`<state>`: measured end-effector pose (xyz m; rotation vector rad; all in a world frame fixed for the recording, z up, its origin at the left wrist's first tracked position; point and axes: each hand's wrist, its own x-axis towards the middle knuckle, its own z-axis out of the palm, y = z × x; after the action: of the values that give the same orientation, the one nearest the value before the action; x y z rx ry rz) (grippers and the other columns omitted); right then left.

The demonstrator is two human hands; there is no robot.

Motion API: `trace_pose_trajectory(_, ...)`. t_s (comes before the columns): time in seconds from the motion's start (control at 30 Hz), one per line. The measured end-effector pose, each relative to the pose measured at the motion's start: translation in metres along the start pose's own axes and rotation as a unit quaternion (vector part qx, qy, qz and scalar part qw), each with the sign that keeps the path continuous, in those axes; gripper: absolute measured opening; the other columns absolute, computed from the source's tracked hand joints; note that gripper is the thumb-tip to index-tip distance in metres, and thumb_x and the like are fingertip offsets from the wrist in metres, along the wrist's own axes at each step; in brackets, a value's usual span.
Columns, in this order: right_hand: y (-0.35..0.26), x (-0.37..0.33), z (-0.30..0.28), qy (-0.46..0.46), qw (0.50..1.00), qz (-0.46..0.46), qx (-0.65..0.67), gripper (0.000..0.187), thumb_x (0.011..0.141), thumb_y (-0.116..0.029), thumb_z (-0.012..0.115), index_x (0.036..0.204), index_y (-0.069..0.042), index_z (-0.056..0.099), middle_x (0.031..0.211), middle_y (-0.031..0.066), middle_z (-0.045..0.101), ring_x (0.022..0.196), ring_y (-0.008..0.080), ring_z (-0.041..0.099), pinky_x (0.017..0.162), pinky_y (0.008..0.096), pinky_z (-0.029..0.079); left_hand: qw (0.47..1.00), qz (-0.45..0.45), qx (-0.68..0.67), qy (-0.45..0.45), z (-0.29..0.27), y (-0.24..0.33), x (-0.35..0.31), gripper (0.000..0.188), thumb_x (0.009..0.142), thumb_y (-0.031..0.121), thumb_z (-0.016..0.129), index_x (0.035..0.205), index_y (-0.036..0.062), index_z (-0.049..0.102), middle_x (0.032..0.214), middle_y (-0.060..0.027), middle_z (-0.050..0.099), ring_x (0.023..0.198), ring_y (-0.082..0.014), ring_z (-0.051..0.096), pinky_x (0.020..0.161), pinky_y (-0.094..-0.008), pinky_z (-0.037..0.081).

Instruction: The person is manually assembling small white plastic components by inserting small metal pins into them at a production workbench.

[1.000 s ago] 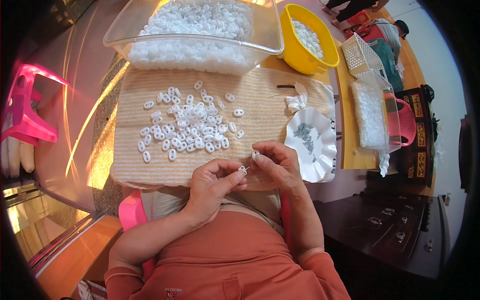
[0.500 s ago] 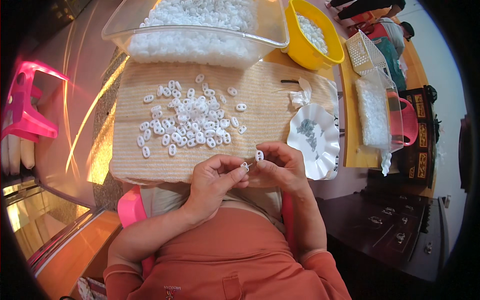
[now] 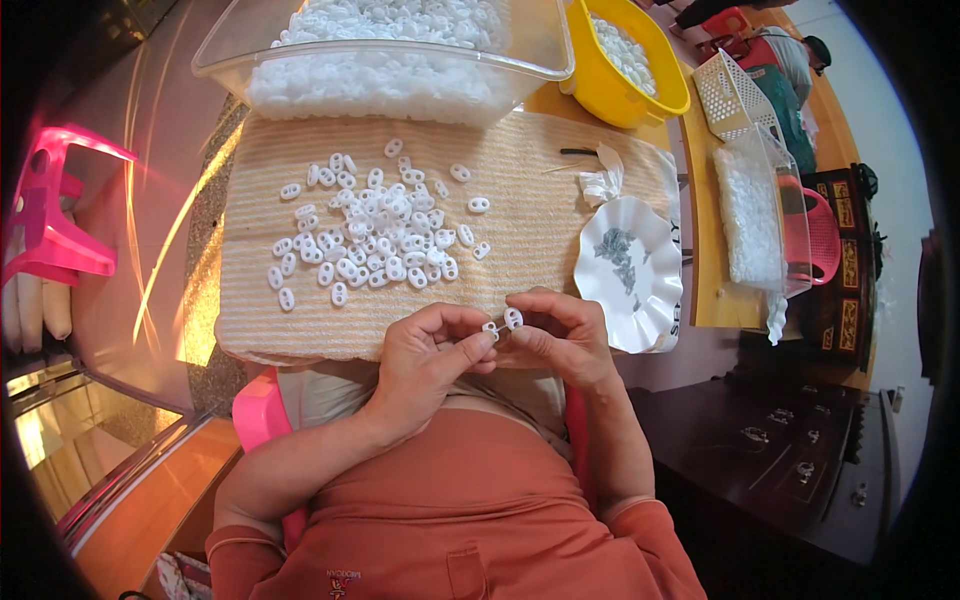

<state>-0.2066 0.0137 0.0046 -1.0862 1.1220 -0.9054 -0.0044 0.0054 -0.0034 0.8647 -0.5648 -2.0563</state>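
My left hand (image 3: 432, 348) pinches a small white plastic piece (image 3: 490, 329) between thumb and forefinger. Opposite it, my right hand (image 3: 568, 338) grips an oval white two-holed plastic piece (image 3: 513, 318) by its edge. A thin dark pin-like part seems to run between the two pieces; its detail is too small to tell. Both hands are close together at the near edge of the towel-covered table. Beyond them lies a loose pile of white two-holed pieces (image 3: 385, 230). To the right, a white wavy-rimmed plate (image 3: 655, 290) holds small grey parts (image 3: 620, 262).
A clear bin (image 3: 400, 55) full of white pieces stands at the back, beside a yellow basin (image 3: 625, 108) with more. Crumpled white wrapping (image 3: 602, 180) lies above the plate. Another clear bin (image 3: 750, 215) sits on the side table. A pink stool (image 3: 60, 215) stands left; a person is far right.
The two-holed piece in my right hand has come nearer to the small piece in my left, narrowing the gap. The view has shifted slightly.
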Motion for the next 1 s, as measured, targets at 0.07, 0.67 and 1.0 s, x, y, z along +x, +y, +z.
trace_pose_trajectory(0.07, 0.0005, 0.0007, 0.0002, -0.011, 1.000, -0.009, 0.022, 0.030, 0.086, 0.003, 0.064, 0.115, 0.005, 0.060, 0.102, 0.0117, 0.063, 0.092, 0.0173, 0.064, 0.080, 0.0279, 0.052, 1.000, 0.002, 0.002, -0.003, -0.0004, -0.0003, 0.0003, 0.016, 0.087, 0.001, 0.063, 0.103, -0.0007, 0.060, 0.089, -0.0088, 0.065, 0.077, -0.0125, 0.064, 0.070, -0.0263, 0.057)
trace_pose_trajectory(0.67, 0.0034, 0.0011, -0.0006, -0.028, 0.998, -0.043, 0.038, 0.030, 0.085, 0.007, 0.061, 0.115, 0.006, 0.059, 0.101, 0.0141, 0.061, 0.090, 0.0198, 0.065, 0.078, 0.0291, 0.053, 1.000, 0.002, 0.007, -0.010, -0.0015, -0.0013, 0.0002, 0.017, 0.087, 0.001, 0.063, 0.104, -0.0013, 0.060, 0.089, -0.0088, 0.065, 0.077, -0.0124, 0.064, 0.070, -0.0267, 0.058)
trace_pose_trajectory(1.0, 0.0013, 0.0013, 0.0019, -0.036, 0.997, -0.041, 0.046, 0.030, 0.085, 0.007, 0.061, 0.115, 0.006, 0.059, 0.101, 0.0132, 0.061, 0.091, 0.0188, 0.064, 0.080, 0.0290, 0.054, 1.000, -0.002, 0.016, -0.003, -0.0012, -0.0022, 0.0000, 0.017, 0.087, 0.001, 0.063, 0.103, -0.0016, 0.060, 0.089, -0.0089, 0.065, 0.076, -0.0121, 0.064, 0.069, -0.0263, 0.058)
